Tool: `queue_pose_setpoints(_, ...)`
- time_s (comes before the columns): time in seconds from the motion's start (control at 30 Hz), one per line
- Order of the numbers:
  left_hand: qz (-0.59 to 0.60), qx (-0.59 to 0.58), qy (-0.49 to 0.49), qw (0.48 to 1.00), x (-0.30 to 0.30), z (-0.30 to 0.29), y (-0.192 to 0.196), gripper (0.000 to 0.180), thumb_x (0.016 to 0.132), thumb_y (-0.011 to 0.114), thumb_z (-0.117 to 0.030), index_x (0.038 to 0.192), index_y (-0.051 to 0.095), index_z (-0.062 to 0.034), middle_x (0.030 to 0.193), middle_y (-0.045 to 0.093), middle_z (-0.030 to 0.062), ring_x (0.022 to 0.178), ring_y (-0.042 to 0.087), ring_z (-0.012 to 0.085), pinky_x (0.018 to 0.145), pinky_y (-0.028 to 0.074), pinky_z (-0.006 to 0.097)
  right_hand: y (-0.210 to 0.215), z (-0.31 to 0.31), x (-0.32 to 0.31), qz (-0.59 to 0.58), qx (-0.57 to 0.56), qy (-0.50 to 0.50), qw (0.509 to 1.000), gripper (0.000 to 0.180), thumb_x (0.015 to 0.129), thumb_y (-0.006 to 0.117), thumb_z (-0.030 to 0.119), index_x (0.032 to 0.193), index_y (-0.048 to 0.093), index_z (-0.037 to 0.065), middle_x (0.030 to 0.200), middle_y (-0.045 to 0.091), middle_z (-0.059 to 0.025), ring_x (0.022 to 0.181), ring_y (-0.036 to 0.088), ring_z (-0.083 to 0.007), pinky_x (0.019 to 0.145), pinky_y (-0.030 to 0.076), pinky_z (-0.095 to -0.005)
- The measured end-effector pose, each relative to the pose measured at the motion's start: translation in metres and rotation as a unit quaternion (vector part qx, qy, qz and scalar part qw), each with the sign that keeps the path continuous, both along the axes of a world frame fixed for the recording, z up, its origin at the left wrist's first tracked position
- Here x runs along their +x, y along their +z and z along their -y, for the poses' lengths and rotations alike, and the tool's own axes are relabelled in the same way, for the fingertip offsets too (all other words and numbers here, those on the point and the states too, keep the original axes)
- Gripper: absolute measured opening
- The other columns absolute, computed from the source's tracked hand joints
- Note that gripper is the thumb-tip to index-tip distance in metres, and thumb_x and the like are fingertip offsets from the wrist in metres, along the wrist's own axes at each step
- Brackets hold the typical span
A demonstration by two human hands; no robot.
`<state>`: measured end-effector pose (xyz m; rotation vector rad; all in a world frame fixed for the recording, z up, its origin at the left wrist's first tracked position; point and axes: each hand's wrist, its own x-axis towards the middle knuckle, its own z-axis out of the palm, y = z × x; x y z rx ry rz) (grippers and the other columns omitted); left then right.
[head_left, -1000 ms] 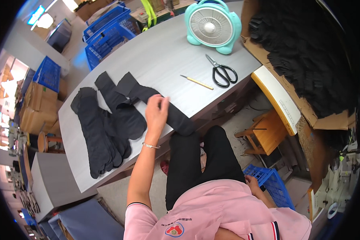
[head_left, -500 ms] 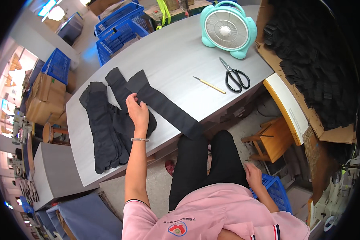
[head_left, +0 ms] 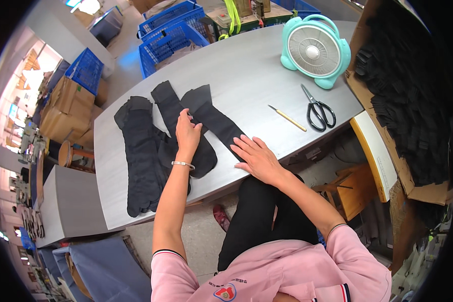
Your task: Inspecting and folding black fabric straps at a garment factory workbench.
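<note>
Head view: right hand [head_left: 258,158] comes up from beside the lap onto the table [head_left: 256,75], now flat on the lower end of the right sock [head_left: 217,122]; scene also shifts with the head. So both hands are at the socks, the right one pressing that sock near the table's front edge. Right hand open, palm down, fingers slightly spread, nothing gripped. Left hand [head_left: 187,135] half curled over the middle sock [head_left: 167,98], close by the right sock's cuff end; can't tell if it pinches fabric. Sock pile [head_left: 141,151] lies just left, partly hidden by the left forearm, which also covers some of the middle sock. Around: awl [head_left: 289,119], scissors [head_left: 317,110] and fan [head_left: 314,53] to the right on the table, apart from the socks; full carton [head_left: 428,194] far right, blue crates [head_left: 171,43] behind
</note>
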<state>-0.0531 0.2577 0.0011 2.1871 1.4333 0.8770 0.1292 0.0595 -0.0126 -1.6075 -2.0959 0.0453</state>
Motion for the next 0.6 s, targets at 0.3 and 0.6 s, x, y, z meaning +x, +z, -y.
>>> queue_pose_setpoints(0.3,-0.07,-0.077,0.043,0.994,0.018,-0.059,-0.005,0.061,0.073,0.077,-0.013,0.128,0.055,-0.0012,0.091,0.07,0.0149,0.09,0.069,0.0337,0.082,0.054,0.041,0.002,0.023,-0.011,0.004,-0.017,-0.042,0.999,0.057,0.092,0.066,0.034,0.141,0.049,0.009,0.148,0.046,-0.0079,0.142,0.038,-0.0249,0.119,0.024,-0.0451)
queue_pose_setpoints(0.6,-0.053,0.039,0.187,0.98,-0.007,-0.107,0.028,0.048,0.081,0.074,-0.017,0.122,0.054,-0.0056,0.104,0.067,0.0281,0.098,0.066,0.0453,0.085,0.053,0.05,-0.002,0.028,-0.011,0.002,-0.022,-0.052,0.998,0.059,0.092,0.066,0.034,0.142,0.048,0.008,0.15,0.045,-0.0085,0.142,0.037,-0.0254,0.119,0.024,-0.0455)
